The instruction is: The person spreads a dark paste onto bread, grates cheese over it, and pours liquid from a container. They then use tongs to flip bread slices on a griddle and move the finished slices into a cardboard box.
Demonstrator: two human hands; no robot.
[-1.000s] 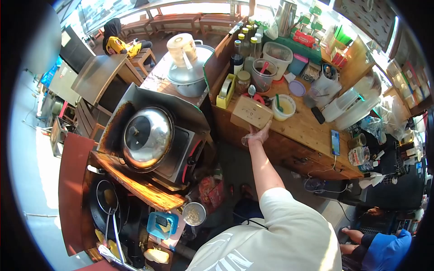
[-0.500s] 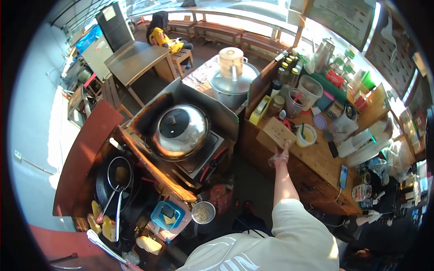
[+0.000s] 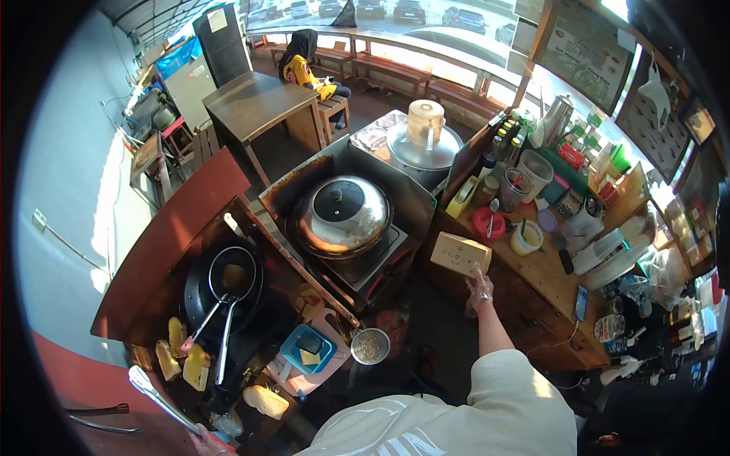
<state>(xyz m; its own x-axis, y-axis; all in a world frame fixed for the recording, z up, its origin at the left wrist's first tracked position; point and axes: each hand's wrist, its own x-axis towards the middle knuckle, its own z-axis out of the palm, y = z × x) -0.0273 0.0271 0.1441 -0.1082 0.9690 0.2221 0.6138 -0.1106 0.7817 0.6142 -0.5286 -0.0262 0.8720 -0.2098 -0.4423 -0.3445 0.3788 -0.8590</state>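
Head view: nearest the camera, at the lower edge, a sliver of the left hand [image 3: 201, 442] is seen at the end of a pair of metal tongs [image 3: 156, 394]; so little of it shows that it cannot be told whether its fingers are closed on them. Just beyond, pieces of fried food [image 3: 196, 366] are laid along a ledge, with a blue tray [image 3: 307, 349] and a small metal bowl [image 3: 370, 346] beside them, and a dark pan [image 3: 228, 285] with a wire skimmer resting in it. The right arm is stretched forward, and the right hand [image 3: 479, 290], covered by a clear plastic glove, is held just below a pale cardboard box [image 3: 460, 254]. Its fingers are spread apart and nothing is gripped in them; whether the tips touch the box cannot be told. The box lies at the near corner of the wooden surface [image 3: 544, 273], slightly over the edge and well apart from the left hand. The step in hand is judged to be a reach at the box, with no hold made on it yet; a hold would call for the fingers to be brought onto its near side and closed there. Left of the box, a domed steel lid [image 3: 344, 214] sits on a stove. Behind the box a red dish [image 3: 487, 224], a cup [image 3: 526, 237] and jars are crowded together, and a phone [image 3: 581, 302] lies further right. Beyond, a large steamer pot [image 3: 424, 144] stands, and farthest off a person in yellow [image 3: 308, 68] is seated at a table [image 3: 255, 102].
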